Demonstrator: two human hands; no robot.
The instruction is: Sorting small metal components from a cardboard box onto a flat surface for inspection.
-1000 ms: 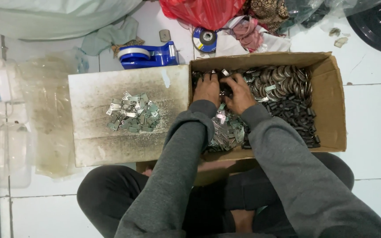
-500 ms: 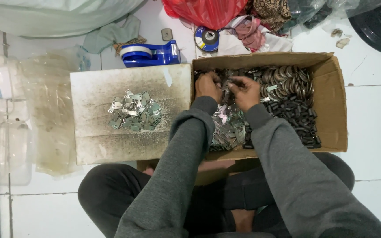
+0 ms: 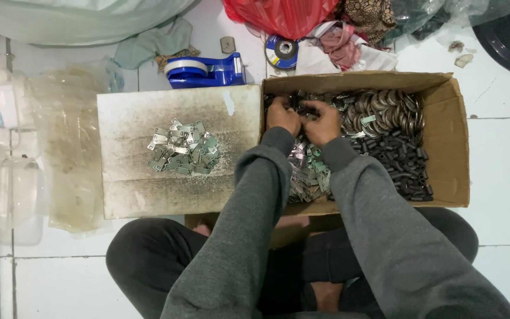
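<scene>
Both hands work small metal parts in a cardboard box (image 3: 453,142) at centre right of the frame.

The left hand (image 3: 283,115) and right hand (image 3: 323,122) meet fingertip to fingertip, each grip curled on metal parts (image 3: 311,171); rings (image 3: 394,112) lie beyond. A pile of clips (image 3: 183,150) sits on the board (image 3: 131,189), left.

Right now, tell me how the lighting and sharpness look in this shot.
Head view: soft, even light with no hard shadows; mild glare on the white floor tiles. The pile of metal pieces on the board is sharp. The left hand and right hand in the cardboard box are slightly soft.
</scene>
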